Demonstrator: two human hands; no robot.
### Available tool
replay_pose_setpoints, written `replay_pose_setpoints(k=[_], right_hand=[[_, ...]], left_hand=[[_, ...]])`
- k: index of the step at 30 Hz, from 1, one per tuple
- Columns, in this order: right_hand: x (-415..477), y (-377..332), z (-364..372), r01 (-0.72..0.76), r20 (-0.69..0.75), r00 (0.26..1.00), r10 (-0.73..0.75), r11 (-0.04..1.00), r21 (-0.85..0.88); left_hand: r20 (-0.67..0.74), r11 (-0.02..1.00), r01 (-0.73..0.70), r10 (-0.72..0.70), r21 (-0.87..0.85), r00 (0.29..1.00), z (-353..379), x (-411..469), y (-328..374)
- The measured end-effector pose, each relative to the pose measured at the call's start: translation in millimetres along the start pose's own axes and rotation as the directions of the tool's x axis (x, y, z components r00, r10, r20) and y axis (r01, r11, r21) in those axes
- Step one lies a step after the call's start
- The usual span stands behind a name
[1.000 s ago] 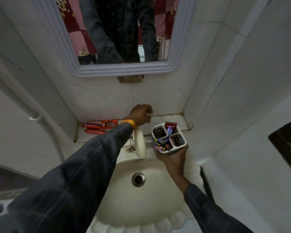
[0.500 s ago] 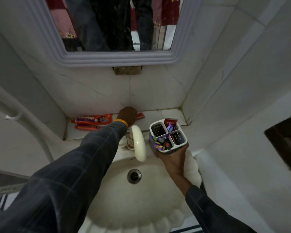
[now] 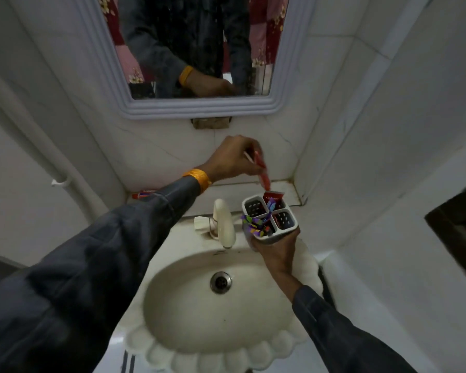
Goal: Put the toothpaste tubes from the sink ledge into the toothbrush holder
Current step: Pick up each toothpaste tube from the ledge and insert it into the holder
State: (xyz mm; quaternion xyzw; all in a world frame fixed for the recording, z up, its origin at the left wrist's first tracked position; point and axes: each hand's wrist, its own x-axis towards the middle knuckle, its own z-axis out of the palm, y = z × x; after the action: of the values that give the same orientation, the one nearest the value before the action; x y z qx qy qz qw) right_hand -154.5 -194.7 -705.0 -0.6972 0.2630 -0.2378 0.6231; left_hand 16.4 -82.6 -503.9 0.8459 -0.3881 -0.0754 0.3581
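I have my left hand (image 3: 232,157) pinched around a red toothpaste tube (image 3: 262,173), fingers closed on its upper part so it hangs nose-down. Its lower tip is just above the far compartment of the toothbrush holder (image 3: 269,219), which my right hand (image 3: 276,251) grips from below, fingers wrapped round its base, holding it up over the sink (image 3: 221,319). So I judge this to be the drop-in step for this tube: it is lined up but not yet inside.

The far compartment already has one red tube (image 3: 273,197) standing in it, and the near-left one is crowded with toothbrushes (image 3: 256,224). The compartments to the left and right of that look open. I think the next move calls for lowering the tube straight down, either beside the tube already there or shifted a little toward my left hand's side into the free slot, then letting the pinch go once the tip is past the rim.

More red tubes (image 3: 143,195) lie on the ledge (image 3: 285,191) behind my left sleeve, mostly hidden by it, so I cannot count them; the task is not finished.

For room: the back wall is close beyond my left hand, the side wall is close past my right, and the tap (image 3: 223,224) sits just left of the holder. The open space is upward and back toward me, over the basin
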Motion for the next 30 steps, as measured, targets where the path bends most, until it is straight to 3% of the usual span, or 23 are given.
replay_pose_setpoints(k=[3, 9, 14, 17, 20, 23, 26, 30], right_hand=[[1.1, 1.4, -2.0, 0.017, 0.033, 0.999, -0.018, 1.000, 0.026], [3.3, 1.6, -6.1, 0.082, 0.050, 0.996, -0.080, 0.996, -0.038], [4.4, 5.3, -6.4, 0.062, 0.050, 0.997, -0.060, 0.997, -0.035], [5.3, 5.6, -6.3, 0.035, 0.034, 0.999, -0.035, 0.999, -0.011], [5.2, 2.9, -4.8, 0.018, 0.010, 1.000, -0.018, 1.000, -0.013], [4.0, 3.5, -1.2, 0.026, -0.004, 1.000, -0.026, 0.999, -0.025], [2.6, 3.5, -0.1, -0.004, -0.001, 1.000, 0.004, 1.000, -0.028], [2.5, 5.0, 1.7, -0.005, 0.001, 1.000, 0.005, 1.000, -0.021]], left_hand=[[0.069, 0.994, -0.061, 0.055, 0.088, 0.996, 31.3, -0.4, 26.7], [0.126, 0.979, -0.027, 0.002, 0.204, 0.992, 105.3, -8.4, 30.5], [0.088, 0.966, -0.012, -0.011, 0.259, 0.996, 111.9, -9.5, 23.1], [0.020, 0.978, 0.004, -0.008, 0.207, 1.000, 91.0, -9.6, 15.1], [-0.085, 0.973, 0.140, -0.126, 0.183, 0.988, 59.9, -19.7, -20.5], [-0.188, 0.904, 0.361, -0.323, 0.230, 0.927, 37.2, -50.7, -82.6], [-0.149, 0.787, 0.541, -0.522, 0.297, 0.840, 31.3, -89.8, -150.1], [-0.184, 0.724, 0.601, -0.575, 0.340, 0.797, 27.9, -112.1, -205.3]])
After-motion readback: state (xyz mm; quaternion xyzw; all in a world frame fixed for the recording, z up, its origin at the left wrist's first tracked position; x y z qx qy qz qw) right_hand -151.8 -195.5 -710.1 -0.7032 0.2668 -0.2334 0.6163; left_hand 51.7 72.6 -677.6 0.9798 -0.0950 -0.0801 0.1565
